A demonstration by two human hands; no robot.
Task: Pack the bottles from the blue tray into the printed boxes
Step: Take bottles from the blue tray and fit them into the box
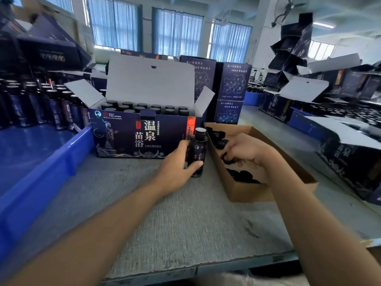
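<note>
One bottle (196,153) stood on surface (165,213) beside box (134,135), left hand (177,164) fingers (183,143) wrapped round it; right hand (247,151) fingers (232,150) curled among caps (241,175) in carton (247,193), grip unclear

Grey tabletop (195,223) before you is open; blue plastic tray (51,164) walls the left, dark printed cardboard box (123,139) blocks ahead, brown cardboard carton (247,193) the right.
</note>
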